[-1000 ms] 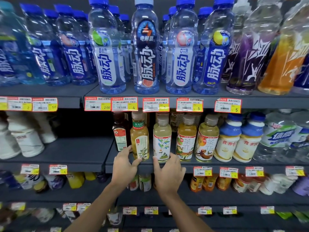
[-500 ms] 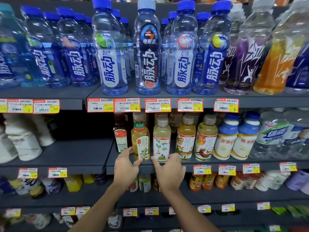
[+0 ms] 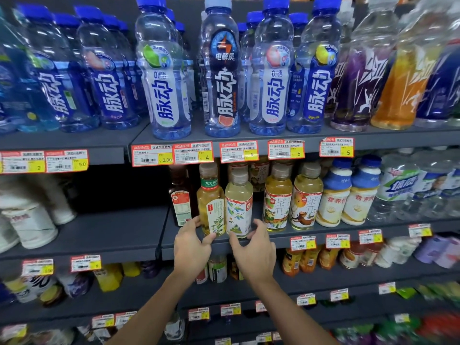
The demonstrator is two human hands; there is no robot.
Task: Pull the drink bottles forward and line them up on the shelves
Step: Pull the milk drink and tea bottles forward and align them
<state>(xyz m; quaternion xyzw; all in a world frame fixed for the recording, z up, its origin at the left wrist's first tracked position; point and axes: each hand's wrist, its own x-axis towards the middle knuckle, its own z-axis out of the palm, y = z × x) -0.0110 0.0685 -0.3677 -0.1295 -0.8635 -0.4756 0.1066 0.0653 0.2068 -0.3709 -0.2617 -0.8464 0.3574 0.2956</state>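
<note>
On the middle shelf [image 3: 124, 232] stand small tea bottles in a front row. My left hand [image 3: 190, 244] grips the base of the green-labelled tea bottle [image 3: 210, 202], fingers on its left side and thumb at its front. My right hand [image 3: 257, 250] holds the base of the pale tea bottle [image 3: 239, 205], thumb in front, fingers curled round its right side. The two bottles stand upright, touching side by side near the shelf's front edge. A dark tea bottle [image 3: 179, 202] stands further back to their left.
Right of my hands stand two orange tea bottles [image 3: 292, 200], then two white bottles with blue caps [image 3: 348, 195] and clear water bottles. Tall blue-capped drink bottles [image 3: 221, 70] fill the shelf above. Price tags [image 3: 194, 153] line the shelf edges. Lower shelves hold more drinks.
My right hand has shifted from below the pale bottle to wrap round its base. The two bottles now stand closer together. My left hand stays on the green-labelled bottle.
</note>
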